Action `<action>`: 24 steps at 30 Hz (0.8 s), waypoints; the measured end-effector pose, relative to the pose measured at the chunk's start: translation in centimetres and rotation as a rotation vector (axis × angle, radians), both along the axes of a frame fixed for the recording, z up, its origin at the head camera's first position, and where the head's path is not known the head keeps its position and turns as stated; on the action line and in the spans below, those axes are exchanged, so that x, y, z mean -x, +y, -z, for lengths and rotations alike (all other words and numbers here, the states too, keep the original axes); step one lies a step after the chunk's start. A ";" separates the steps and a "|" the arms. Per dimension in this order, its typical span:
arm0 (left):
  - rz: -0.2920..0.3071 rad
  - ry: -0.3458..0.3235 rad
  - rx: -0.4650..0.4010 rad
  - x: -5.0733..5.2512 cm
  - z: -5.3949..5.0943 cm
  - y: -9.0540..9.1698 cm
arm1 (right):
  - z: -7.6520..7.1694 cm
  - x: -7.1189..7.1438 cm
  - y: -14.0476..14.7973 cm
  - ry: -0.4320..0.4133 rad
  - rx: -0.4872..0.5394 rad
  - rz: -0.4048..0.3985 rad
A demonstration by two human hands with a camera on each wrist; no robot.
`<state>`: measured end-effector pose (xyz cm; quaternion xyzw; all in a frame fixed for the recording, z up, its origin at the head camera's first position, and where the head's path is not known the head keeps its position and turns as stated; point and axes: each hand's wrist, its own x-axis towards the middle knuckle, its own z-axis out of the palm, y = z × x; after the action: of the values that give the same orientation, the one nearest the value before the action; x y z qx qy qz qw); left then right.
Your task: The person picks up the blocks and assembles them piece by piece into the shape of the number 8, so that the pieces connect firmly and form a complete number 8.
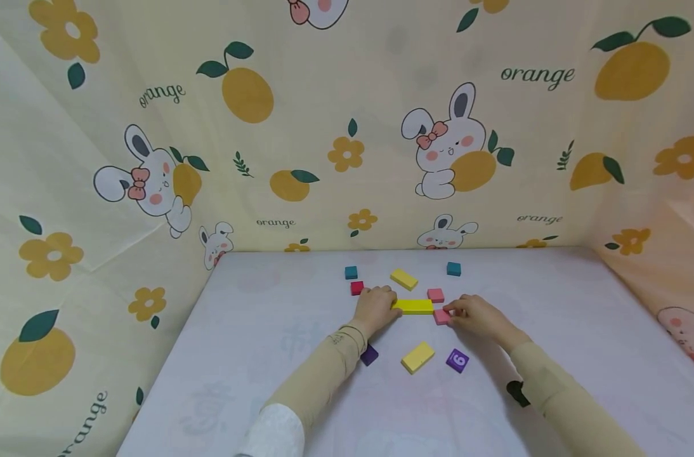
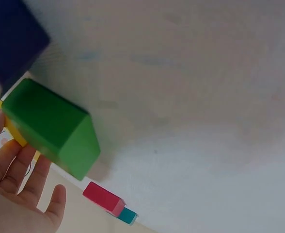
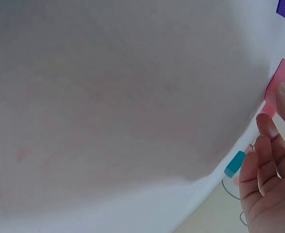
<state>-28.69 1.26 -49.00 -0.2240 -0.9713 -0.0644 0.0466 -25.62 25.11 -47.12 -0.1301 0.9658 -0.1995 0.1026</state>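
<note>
My left hand [image 1: 375, 310] pinches the left end of a long yellow block [image 1: 413, 307]. In the left wrist view, a green block [image 2: 45, 121] stands beside the fingers of that hand [image 2: 23, 191]; the head view hides it. With thumb and fingertips my right hand [image 1: 479, 318] pinches a pink block [image 1: 441, 317] at the yellow block's right end. The right wrist view has the thumb of this hand [image 3: 273, 187] on the pink block [image 3: 280, 80]. Another pink block [image 1: 435, 295] lies just behind.
Behind the hands lie a red block [image 1: 356, 288], teal blocks [image 1: 351, 272] [image 1: 453, 269] and a yellow block [image 1: 404, 279]. Nearer are a dark purple block [image 1: 369, 355], a yellow block [image 1: 418, 357] and a purple block marked 6 [image 1: 458, 360]. Patterned cloth surrounds the table.
</note>
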 end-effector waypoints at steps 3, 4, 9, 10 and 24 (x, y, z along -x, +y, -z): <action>-0.002 -0.001 0.033 0.0 -0.1 0.0 | -0.1 -0.2 -0.2 0.006 0.000 0.003; -0.001 0.000 0.043 0.0 -0.1 0.0 | -0.2 -0.2 -0.2 0.009 -0.001 0.004; 0.004 0.009 0.064 -0.1 -0.3 0.0 | -0.3 -0.5 -0.3 0.009 0.001 0.013; 0.007 0.012 0.068 -0.2 -0.4 0.0 | -0.3 -0.5 -0.3 0.008 -0.001 0.018; 0.010 -0.031 0.053 -0.2 -0.4 -0.1 | 0.4 -0.3 -0.3 -0.016 0.021 0.040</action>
<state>-28.47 1.12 -48.59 -0.2291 -0.9722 -0.0423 0.0251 -25.37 24.83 -47.56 -0.1100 0.9652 -0.2127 0.1050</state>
